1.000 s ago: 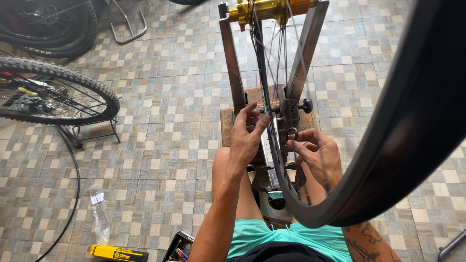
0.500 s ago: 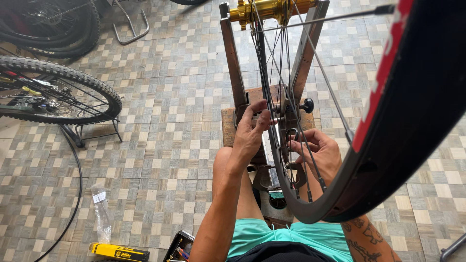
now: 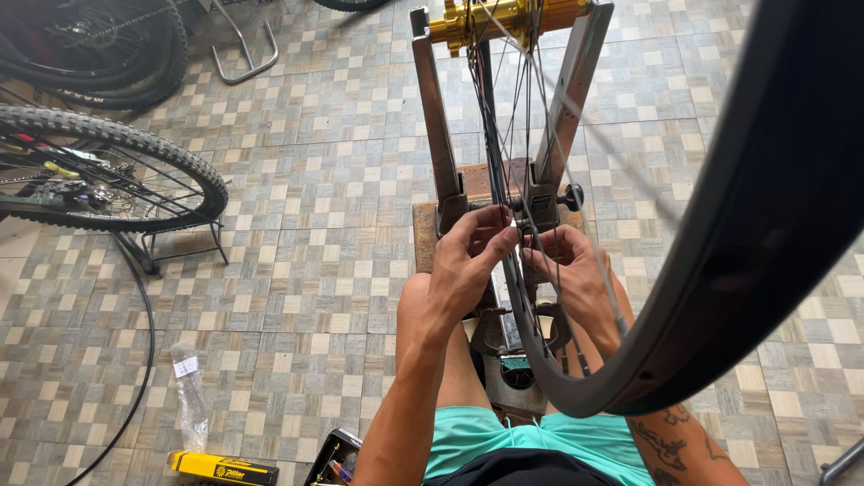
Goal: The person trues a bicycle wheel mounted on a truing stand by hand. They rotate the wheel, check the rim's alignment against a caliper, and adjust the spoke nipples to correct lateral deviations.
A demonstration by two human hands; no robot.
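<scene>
Truing the wheel rim (image 3: 720, 270) in the stand (image 3: 432, 135), we've got our left hand (image 3: 468, 261) pinching a spoke (image 3: 504, 180) and right hand (image 3: 576, 270) curled round what's probably the nipple. Next comes a small careful twist.

The single head-worn camera is looking steeply down from above the person's lap, facing forward over the tiled floor (image 3: 297, 297). It is sitting close: the rim (image 3: 720, 297) is crossing the frame just beside the fingers (image 3: 490, 238), the stand (image 3: 432, 135) just beyond them.
</scene>
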